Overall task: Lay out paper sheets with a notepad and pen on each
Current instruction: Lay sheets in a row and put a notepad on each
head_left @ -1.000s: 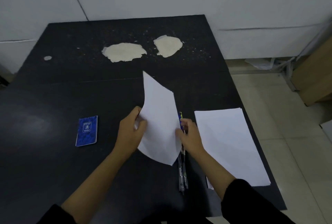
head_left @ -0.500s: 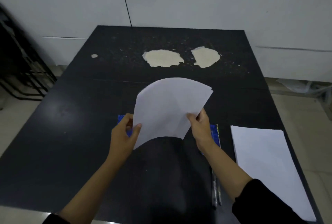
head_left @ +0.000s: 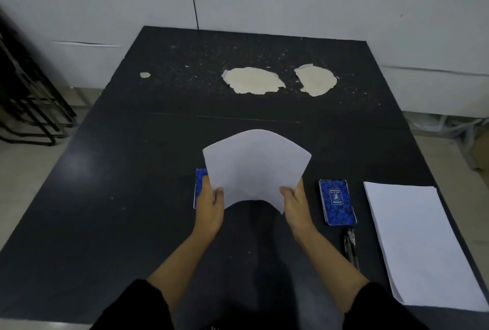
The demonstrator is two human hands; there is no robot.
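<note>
Holding sheet (head_left: 254,168) flatter, seemingly lower than before.

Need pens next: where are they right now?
In the head view the pens lie on the table's near right side, just below the fully visible blue notepad and left of the paper stack.

Two bare forearms, no watch, rings or wristbands seen. Black sleeves, pushed up to near the elbows: left sleeve (head_left: 137,306), right sleeve (head_left: 381,308). Plain dark fabric, no print or logo visible, cuffs loose and bunched. Left hand (head_left: 209,205) and right hand (head_left: 297,208) ungloved. Nails short as far as visible. Rest of clothing out of frame.
</note>
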